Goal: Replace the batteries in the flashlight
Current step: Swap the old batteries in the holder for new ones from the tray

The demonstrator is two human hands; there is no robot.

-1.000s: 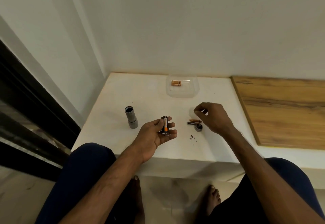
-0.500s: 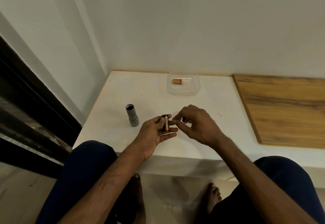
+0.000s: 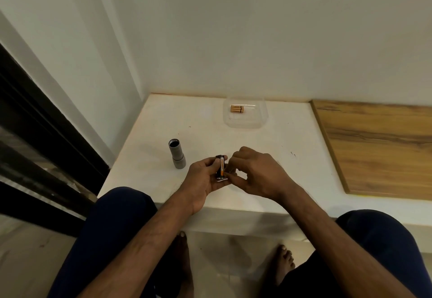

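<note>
The grey flashlight body [image 3: 176,156] stands upright on the white ledge [image 3: 145,157], its open end up, left of my hands. My left hand [image 3: 205,178] grips a black battery holder [image 3: 220,166] with an orange-and-black battery in it. My right hand [image 3: 254,174] sits against the holder's right side, its fingertips pinching at the battery. Several copper-coloured batteries [image 3: 237,109] lie in a clear plastic container [image 3: 257,120] at the back of the ledge. The loose batteries and cap seen earlier are hidden behind my right hand.
A wooden board [image 3: 378,145] covers the ledge to the right. A white wall rises behind, and a dark window frame [image 3: 46,134] runs along the left. My knees and bare feet are below the ledge's front edge.
My right hand has moved left from the loose parts on the ledge to the battery holder and now touches it. My left hand has stayed in place with the holder.
</note>
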